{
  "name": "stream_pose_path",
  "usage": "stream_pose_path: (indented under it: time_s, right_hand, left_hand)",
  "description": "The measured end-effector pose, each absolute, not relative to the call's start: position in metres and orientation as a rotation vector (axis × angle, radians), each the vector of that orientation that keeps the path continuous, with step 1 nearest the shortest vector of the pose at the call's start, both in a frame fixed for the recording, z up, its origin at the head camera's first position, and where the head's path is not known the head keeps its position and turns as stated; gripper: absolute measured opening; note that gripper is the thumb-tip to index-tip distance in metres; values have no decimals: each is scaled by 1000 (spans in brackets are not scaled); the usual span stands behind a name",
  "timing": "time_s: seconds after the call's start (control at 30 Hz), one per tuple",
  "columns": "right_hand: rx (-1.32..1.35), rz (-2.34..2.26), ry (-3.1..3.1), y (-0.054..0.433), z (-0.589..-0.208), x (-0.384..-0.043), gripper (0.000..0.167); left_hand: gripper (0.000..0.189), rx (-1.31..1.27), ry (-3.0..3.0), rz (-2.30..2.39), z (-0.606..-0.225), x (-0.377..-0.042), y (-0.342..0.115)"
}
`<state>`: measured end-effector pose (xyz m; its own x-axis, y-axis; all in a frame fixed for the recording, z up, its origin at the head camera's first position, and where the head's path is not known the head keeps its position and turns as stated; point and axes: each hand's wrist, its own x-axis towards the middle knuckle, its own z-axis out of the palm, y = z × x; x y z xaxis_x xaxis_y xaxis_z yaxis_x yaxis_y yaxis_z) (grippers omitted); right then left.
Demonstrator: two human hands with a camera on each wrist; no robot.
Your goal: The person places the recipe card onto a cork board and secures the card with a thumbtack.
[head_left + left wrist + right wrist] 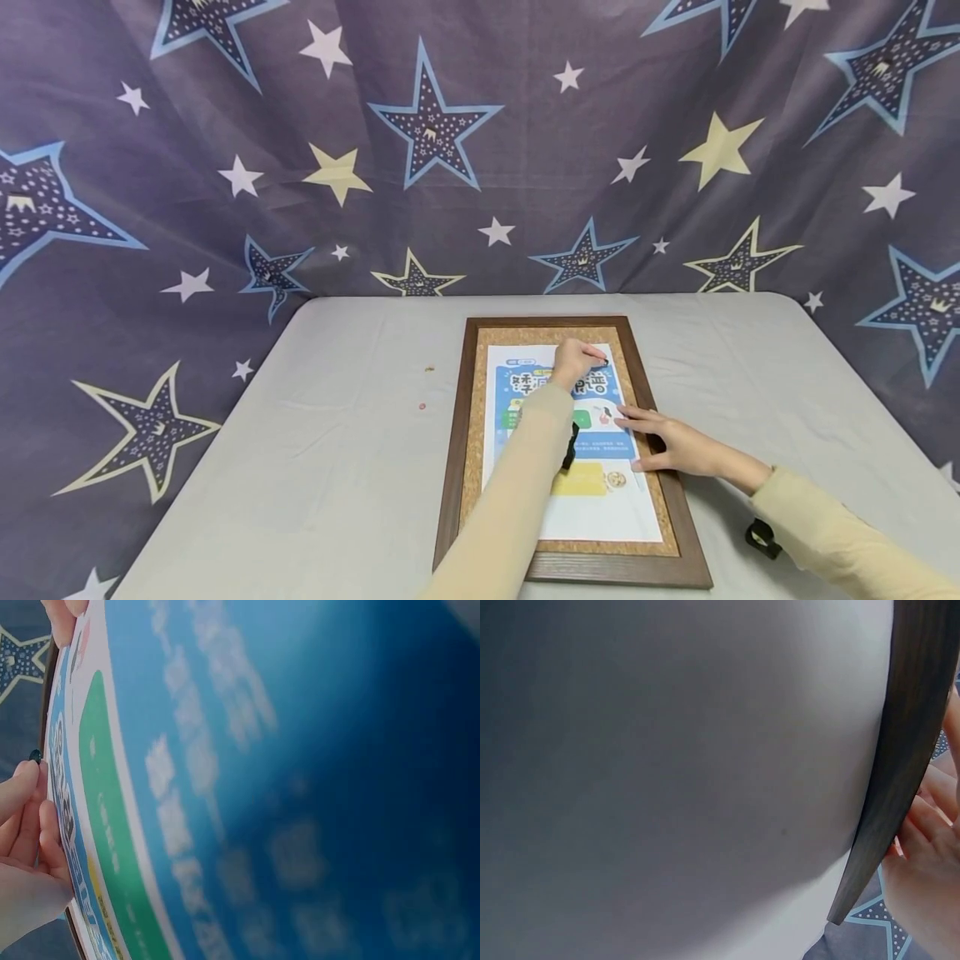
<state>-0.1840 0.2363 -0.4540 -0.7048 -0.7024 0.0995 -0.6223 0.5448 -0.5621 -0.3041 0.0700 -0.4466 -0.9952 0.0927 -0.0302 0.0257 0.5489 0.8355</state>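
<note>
A framed cork board (480, 335) lies flat with a printed paper poster (600, 525) on it. At the poster's upper right corner, my left hand (573, 362) pinches a small dark push pin (35, 756) between thumb and finger; its point is hidden. The left forearm crosses over the poster and covers part of the print. My right hand (671, 442) reaches in over the right side of the brown wooden frame (693, 542). Its spread fingers rest on the poster's right edge, about midway down.
Two tiny objects, one brownish (429, 368) and one pinkish (422, 407), lie left of the board on the white-covered table (322, 467). A purple star-patterned cloth (465, 217) hangs behind and around the table.
</note>
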Motion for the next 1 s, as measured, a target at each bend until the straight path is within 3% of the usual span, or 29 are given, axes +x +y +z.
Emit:
stream_pose_path:
  time_s: [1.0]
  right_hand:
    - [-1153, -878, 2638, 236, -456, -184, 62]
  left_hand:
    - [7, 43, 2714, 1430, -446, -297, 76]
